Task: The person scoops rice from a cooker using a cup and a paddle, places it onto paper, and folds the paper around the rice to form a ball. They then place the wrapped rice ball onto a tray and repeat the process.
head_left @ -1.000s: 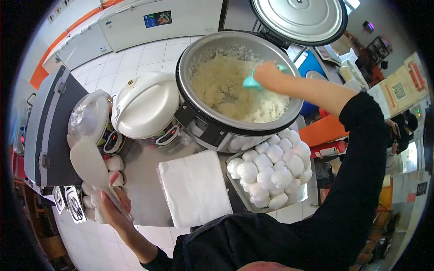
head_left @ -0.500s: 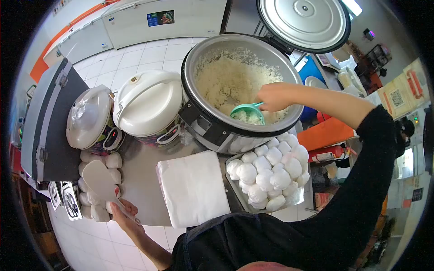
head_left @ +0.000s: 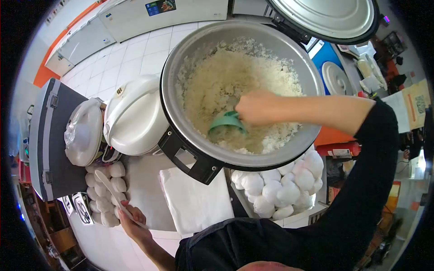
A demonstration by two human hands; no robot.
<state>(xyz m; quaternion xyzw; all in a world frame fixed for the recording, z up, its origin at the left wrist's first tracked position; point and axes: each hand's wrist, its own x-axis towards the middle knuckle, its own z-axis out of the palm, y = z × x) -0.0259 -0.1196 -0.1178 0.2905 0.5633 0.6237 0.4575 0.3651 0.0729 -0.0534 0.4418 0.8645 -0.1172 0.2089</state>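
Note:
Inside a large rice cooker, my right hand grips a green scoop by its handle. The scoop is blurred and dips into white rice, mouth downward or sideways; its contents are hidden. Lower left, my left hand is closed on the handle of a white rice paddle, seen nearly edge-on and held up over the table's edge. A stack of white sheets lies between my arms, partly covered by the cooker's front bracket.
Round white wrapped bundles fill a tray at the right; more bundles sit at the left. Two lidded pots and a grey cool box stand left of the cooker. Its open lid rises behind; a fire extinguisher is at right.
The cooker now looks larger, its front reaching over the white sheets. My right hand has moved the scoop left and deeper into the rice. The paddle has turned from broadside to nearly edge-on.

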